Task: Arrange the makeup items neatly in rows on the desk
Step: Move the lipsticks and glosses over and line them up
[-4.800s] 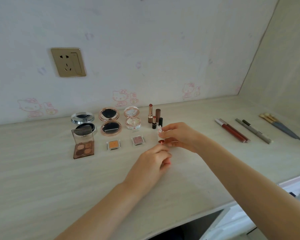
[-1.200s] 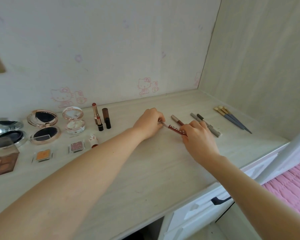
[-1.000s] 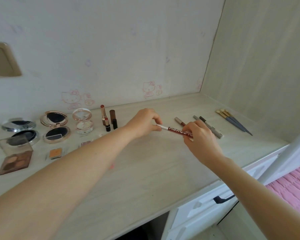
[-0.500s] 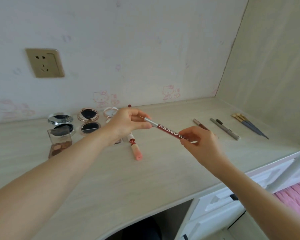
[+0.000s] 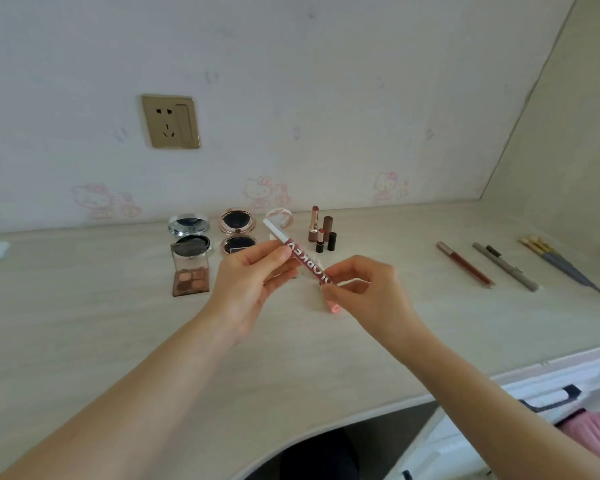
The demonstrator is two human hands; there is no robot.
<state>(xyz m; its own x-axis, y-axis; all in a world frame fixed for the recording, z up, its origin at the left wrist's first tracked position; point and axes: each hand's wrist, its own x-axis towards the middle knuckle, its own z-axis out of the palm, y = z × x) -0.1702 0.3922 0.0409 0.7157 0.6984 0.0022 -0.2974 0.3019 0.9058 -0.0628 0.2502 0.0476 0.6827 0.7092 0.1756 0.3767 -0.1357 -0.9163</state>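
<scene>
Both hands hold a dark red lip pencil [image 5: 303, 260] with white lettering and a white cap above the desk [image 5: 118, 341]. My left hand [image 5: 253, 282] pinches its upper half; my right hand [image 5: 364, 289] pinches its lower end. Behind them, near the wall, stand a silver compact [image 5: 189, 233], a rose-gold compact [image 5: 238, 233], a clear round pot [image 5: 281, 218] and three upright lipsticks [image 5: 321, 233]. An eyeshadow palette [image 5: 190, 275] lies in front of the silver compact. A pink lipstick [image 5: 333, 306] lies under my hands, partly hidden.
To the right lie a red lip liner [image 5: 465, 265], two grey pencils [image 5: 506, 266] and a bundle of brushes [image 5: 561, 265] near the side wall. A gold wall socket [image 5: 170, 121] is above the compacts. The desk's front edge curves, with white drawers [image 5: 534, 410] below right.
Both hands lifted the red lip pencil from the right group and carried it left, above the row of small items. The pencil now tilts more upright. The camera turned left.
</scene>
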